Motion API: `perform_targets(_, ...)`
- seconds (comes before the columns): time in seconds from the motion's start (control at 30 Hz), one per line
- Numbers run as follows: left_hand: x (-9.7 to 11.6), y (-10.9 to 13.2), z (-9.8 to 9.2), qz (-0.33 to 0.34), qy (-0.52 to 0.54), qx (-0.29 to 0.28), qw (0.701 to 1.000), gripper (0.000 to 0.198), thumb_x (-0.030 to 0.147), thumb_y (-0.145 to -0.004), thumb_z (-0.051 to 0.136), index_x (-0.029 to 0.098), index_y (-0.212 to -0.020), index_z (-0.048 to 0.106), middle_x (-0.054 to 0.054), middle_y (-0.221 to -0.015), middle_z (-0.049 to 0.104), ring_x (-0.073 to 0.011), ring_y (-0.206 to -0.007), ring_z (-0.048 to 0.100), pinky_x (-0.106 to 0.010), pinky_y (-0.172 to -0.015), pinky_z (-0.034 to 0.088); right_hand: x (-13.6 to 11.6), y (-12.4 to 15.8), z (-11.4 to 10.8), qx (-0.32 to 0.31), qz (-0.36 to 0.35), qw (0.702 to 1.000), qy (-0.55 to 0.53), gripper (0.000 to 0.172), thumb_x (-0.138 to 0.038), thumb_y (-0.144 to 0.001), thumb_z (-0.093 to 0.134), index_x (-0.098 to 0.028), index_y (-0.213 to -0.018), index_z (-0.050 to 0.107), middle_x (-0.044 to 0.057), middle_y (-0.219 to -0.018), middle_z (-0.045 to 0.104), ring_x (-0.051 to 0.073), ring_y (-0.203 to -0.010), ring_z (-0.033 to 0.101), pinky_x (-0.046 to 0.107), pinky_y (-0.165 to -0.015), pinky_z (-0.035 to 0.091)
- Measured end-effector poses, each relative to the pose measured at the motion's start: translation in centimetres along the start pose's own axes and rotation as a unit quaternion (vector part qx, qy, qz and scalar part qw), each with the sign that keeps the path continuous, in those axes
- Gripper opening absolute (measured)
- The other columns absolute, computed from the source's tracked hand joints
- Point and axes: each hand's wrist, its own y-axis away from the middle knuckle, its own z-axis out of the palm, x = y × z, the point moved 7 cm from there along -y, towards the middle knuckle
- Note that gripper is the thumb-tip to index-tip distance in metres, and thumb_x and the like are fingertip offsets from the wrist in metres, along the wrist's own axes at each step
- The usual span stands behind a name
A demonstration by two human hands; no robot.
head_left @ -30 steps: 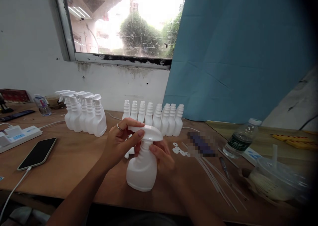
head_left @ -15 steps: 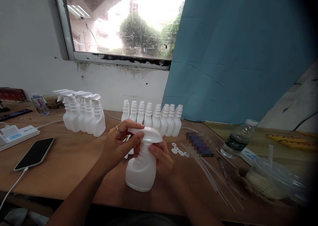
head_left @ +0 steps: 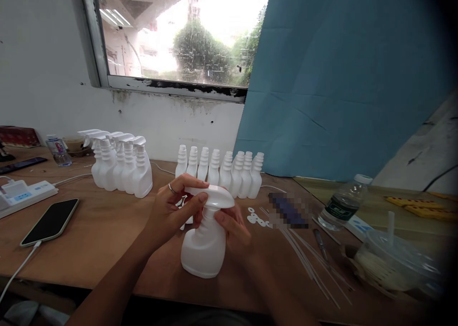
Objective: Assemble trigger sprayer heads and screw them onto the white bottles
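Note:
A white plastic spray bottle (head_left: 202, 252) stands on the wooden table (head_left: 107, 240) in front of me. My left hand (head_left: 171, 209) is closed round the white trigger spray head (head_left: 214, 195) on top of it, thumb and fingers pinching the head. My right hand (head_left: 232, 228) grips the ribbed neck of the same bottle from the right. Behind them a row of several open-necked white bottles (head_left: 222, 171) stands near the wall. A group of several bottles with spray heads fitted (head_left: 121, 166) stands to the left.
A phone (head_left: 50, 221) on a cable and a white power strip (head_left: 25, 194) lie at the left. Small white washers (head_left: 255, 217) and thin white tubes (head_left: 307, 257) lie to the right, with a water bottle (head_left: 343, 202) and a clear lidded container (head_left: 397, 261).
Both hands stay on the bottle and its spray head; the fingers shift only slightly round the neck. The view has drifted a little.

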Motion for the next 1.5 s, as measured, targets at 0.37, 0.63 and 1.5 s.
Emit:
perform_targets(0.37,0.2,0.1,0.0,0.006,-0.007,0.006,1.000,0.010,0.020,-0.089,0.064,0.023,-0.099,0.064,0.002,-0.084,0.058,-0.0062,-0.050,0.058,-0.020,-0.047,0.048,0.3,0.2,-0.2,0.001,-0.007,0.999,0.033,0.029,-0.042,-0.086,0.067,-0.019,-0.101,0.057,0.005,-0.077,0.067,0.021,-0.067,0.064,0.033,-0.061,0.049)
perform_targets(0.63,0.5,0.2,-0.6,0.030,-0.086,0.033,0.995,0.010,0.022,-0.089,0.065,0.026,-0.098,0.066,0.002,-0.084,0.060,-0.0080,-0.063,0.057,-0.022,-0.062,0.047,-0.7,-0.1,0.4,0.025,-0.009,0.998,0.053,0.028,-0.036,-0.081,0.074,-0.020,-0.089,0.053,0.001,-0.072,0.065,0.018,-0.063,0.062,0.031,-0.059,0.048)
perform_targets(1.5,-6.5,8.6,-2.0,-0.166,-0.196,-0.172,0.951,0.056,0.029,-0.069,0.081,0.026,-0.122,0.061,-0.004,-0.104,0.070,-0.0205,-0.085,0.066,-0.033,-0.080,0.056,-0.6,0.1,1.4,-0.054,0.101,0.980,0.161,0.025,-0.040,-0.079,0.071,-0.020,-0.092,0.065,0.000,-0.079,0.056,0.016,-0.075,0.054,0.029,-0.072,0.046)
